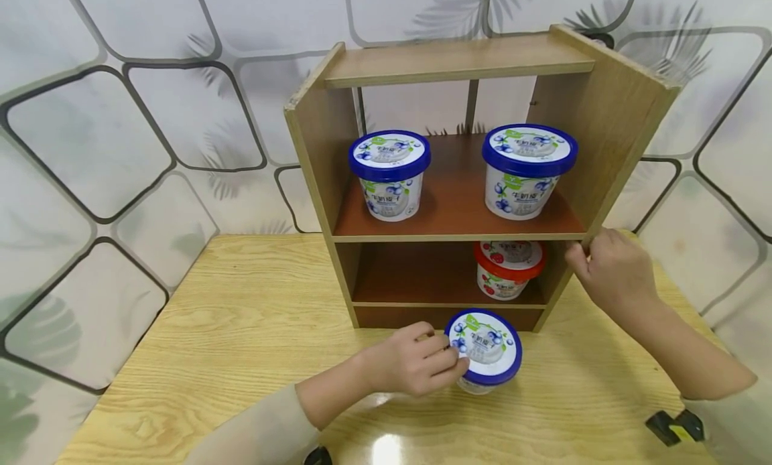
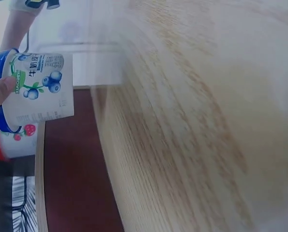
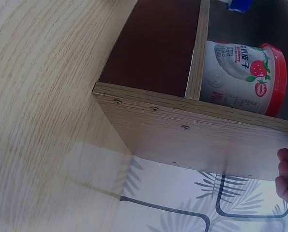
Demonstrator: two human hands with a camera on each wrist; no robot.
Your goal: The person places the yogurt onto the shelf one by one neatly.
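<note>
My left hand [image 1: 416, 359] grips a white tub with a blue lid [image 1: 485, 344] by its lid rim. Blueberries are printed on its side in the left wrist view. The tub is held in front of the lower compartment of a small wooden shelf [image 1: 440, 238], apparently off the table. My right hand [image 1: 621, 271] holds the shelf's right side panel [image 3: 206, 140], its thumb at the front edge and fingers curled against the outer face. Inside the lower compartment, at the right, stands a red-lidded strawberry tub [image 1: 506, 271]. The left fingertips are partly out of the left wrist view.
On the upper board stand two blue-lidded tubs, one at the left [image 1: 391, 177] and one at the right [image 1: 527, 173]. The shelf sits on a wood-grain table [image 1: 241, 358], near a patterned wall [image 1: 193, 116]. The shelf's upper back is partly open.
</note>
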